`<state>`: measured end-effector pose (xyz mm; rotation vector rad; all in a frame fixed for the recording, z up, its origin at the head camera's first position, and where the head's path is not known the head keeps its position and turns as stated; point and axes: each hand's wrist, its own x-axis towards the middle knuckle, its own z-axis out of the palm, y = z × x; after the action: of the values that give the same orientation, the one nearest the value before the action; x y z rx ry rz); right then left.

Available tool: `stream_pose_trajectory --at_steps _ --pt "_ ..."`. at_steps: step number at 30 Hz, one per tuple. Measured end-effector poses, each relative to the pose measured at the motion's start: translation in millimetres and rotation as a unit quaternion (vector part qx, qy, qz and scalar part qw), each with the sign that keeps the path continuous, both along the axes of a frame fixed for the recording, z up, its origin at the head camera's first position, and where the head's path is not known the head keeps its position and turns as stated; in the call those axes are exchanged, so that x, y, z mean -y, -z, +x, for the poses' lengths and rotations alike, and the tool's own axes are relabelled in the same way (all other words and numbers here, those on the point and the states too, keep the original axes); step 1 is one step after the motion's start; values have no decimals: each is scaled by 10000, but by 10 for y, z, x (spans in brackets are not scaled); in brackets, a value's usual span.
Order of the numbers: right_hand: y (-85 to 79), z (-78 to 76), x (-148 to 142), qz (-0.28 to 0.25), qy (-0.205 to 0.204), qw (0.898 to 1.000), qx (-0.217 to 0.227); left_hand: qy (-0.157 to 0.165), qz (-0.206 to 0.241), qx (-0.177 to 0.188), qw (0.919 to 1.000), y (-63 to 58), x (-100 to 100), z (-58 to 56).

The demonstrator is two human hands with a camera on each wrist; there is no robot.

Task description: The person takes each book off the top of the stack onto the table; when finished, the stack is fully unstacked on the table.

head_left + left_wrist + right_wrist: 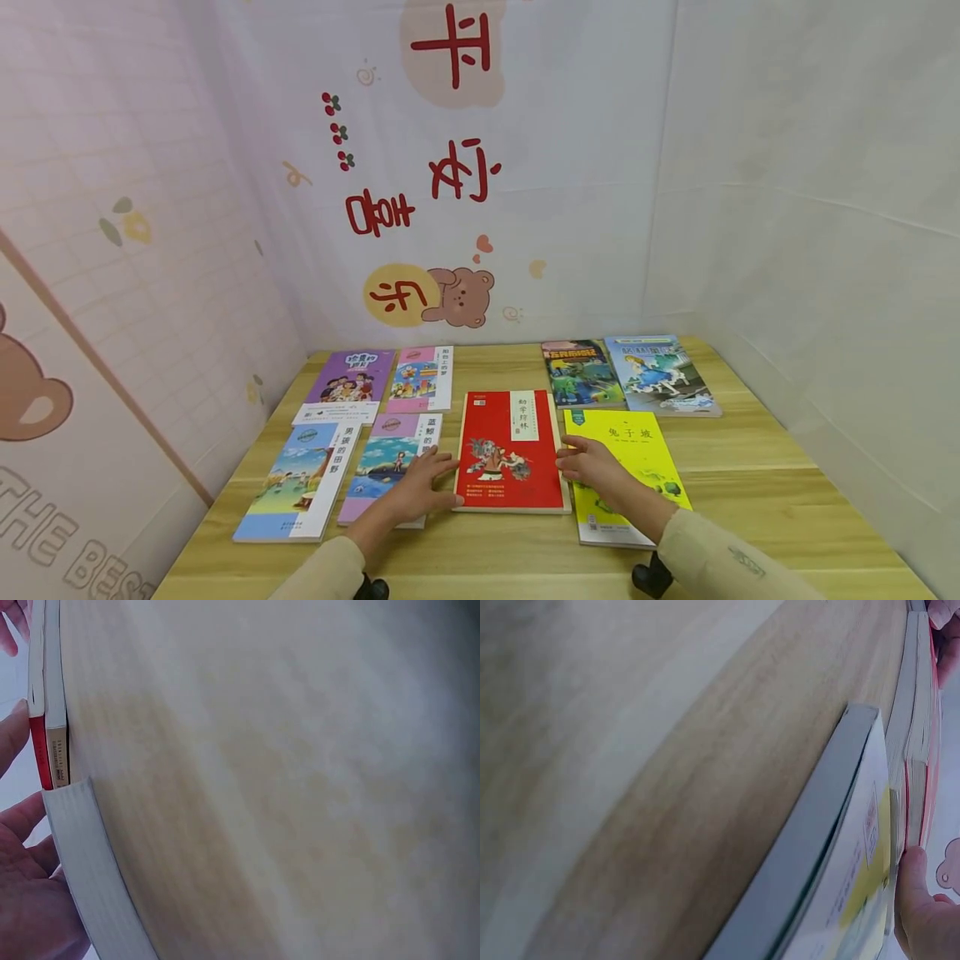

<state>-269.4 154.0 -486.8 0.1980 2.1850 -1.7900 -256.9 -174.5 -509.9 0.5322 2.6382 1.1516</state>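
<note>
A red book [487,450] lies in the middle of the table, squared on top of another book whose beige spine [57,754] shows beneath it in the left wrist view. My left hand [422,487] is at its left side, thumb by the lower left corner and fingers reaching along the edge. From the right, my right hand [600,471] has its fingertips at the red book's right edge. That hand passes over a yellow book [637,446], hiding part of its cover. Beneath my left hand is a purple-edged book [382,458], partly covered.
A blue-covered book [296,483] lies at front left, with a purple book [352,379] and a pink-edged book [420,379] behind. A dark green book [583,375] and a light blue book [660,375] lie at back right. Fabric walls [570,167] enclose the wooden table [495,558].
</note>
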Motion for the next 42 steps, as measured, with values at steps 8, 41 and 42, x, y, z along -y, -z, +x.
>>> stream_pose_trajectory --at_steps 8,41,42 --pt "-8 -16 16 -86 38 9999 65 7 -9 -23 10000 -12 5 -11" --pt "-3 -116 181 -703 -30 9975 77 65 -385 24 9992 -39 -7 2" --pt "5 -129 181 -667 14 9977 126 88 -421 35 9991 -48 -6 0"
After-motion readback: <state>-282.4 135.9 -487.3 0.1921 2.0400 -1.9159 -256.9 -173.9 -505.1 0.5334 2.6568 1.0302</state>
